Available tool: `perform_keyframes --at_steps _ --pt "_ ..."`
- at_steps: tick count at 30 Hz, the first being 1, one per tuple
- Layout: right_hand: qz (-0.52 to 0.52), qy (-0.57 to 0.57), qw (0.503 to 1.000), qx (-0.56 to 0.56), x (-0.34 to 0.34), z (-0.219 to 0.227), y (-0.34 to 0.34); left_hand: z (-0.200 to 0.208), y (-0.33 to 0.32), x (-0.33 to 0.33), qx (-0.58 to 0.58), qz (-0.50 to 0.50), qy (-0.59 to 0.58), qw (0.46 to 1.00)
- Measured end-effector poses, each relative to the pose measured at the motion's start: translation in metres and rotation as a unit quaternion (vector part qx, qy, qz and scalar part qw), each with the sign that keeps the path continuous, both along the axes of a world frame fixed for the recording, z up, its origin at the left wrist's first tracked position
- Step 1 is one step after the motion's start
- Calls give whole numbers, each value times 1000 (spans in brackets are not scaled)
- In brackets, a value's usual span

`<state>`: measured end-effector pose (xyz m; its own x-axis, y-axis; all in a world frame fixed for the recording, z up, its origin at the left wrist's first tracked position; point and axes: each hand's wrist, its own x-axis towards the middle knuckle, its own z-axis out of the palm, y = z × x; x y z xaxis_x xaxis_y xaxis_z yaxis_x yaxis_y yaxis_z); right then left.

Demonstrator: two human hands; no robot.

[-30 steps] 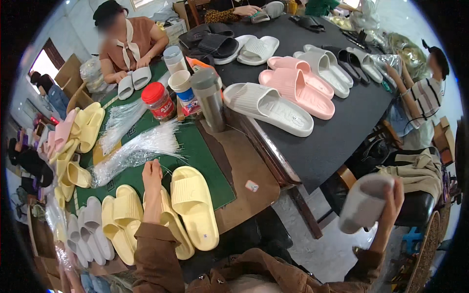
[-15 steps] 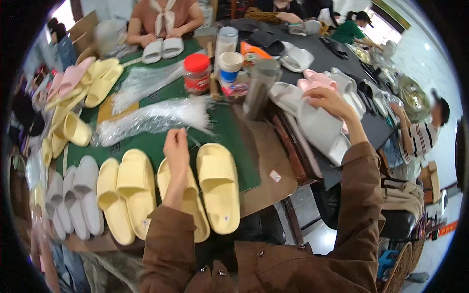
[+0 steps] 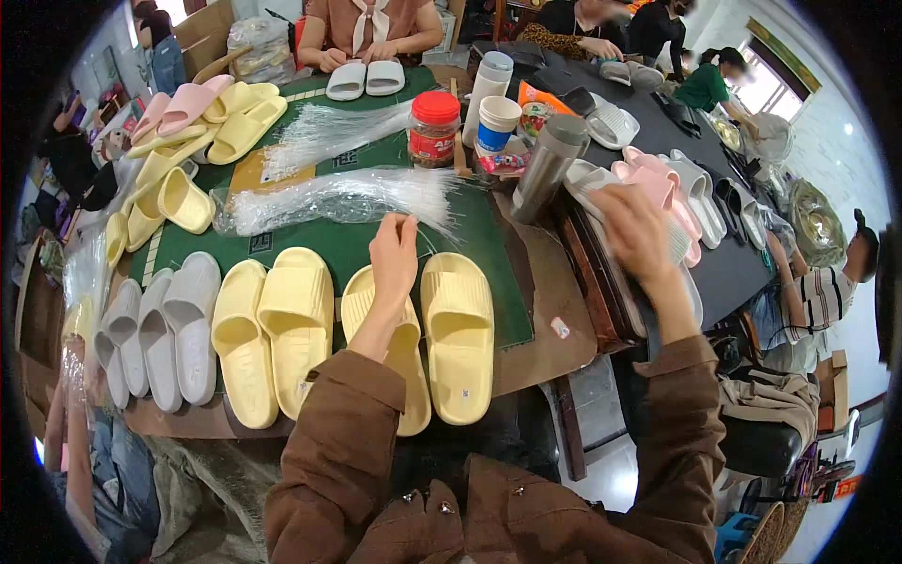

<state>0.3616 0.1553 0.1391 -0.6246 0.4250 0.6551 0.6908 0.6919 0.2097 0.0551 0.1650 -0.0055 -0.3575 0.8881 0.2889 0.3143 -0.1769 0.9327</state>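
Note:
My left hand is closed in a pinch above a pair of yellow slippers, the left slipper partly hidden under my wrist and the right slipper in full view. What the fingertips hold is too thin to make out; a fine pale strand shows beside them. Just beyond lies a bundle of thin clear plastic strands in a clear bag. Smeared by motion, my right hand hovers at the grey slippers on the dark table's near edge, covering part of them. Whether it grips one cannot be told.
A second yellow pair and grey slippers line the table's front edge at left. A red-lidded jar, a paper cup and a steel tumbler stand mid-table. Pink slippers lie at right. Several people sit around the tables.
The view has shifted, so the table sits further right in it. My right hand has come nearer to me over the grey slippers and is now blurred. The left hand keeps its pinch.

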Motion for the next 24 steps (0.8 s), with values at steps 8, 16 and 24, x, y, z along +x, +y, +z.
perform_keyframes --at_steps 8,16,24 --pt "29 251 874 -415 -137 -91 -8 5 -4 -4 26 -33 117 992" --pt "11 401 721 -565 -174 -129 0 0 -18 -21 36 -71 10 997" --pt "54 598 636 -485 -135 -112 13 -6 -33 -36 3 -118 -6 993"
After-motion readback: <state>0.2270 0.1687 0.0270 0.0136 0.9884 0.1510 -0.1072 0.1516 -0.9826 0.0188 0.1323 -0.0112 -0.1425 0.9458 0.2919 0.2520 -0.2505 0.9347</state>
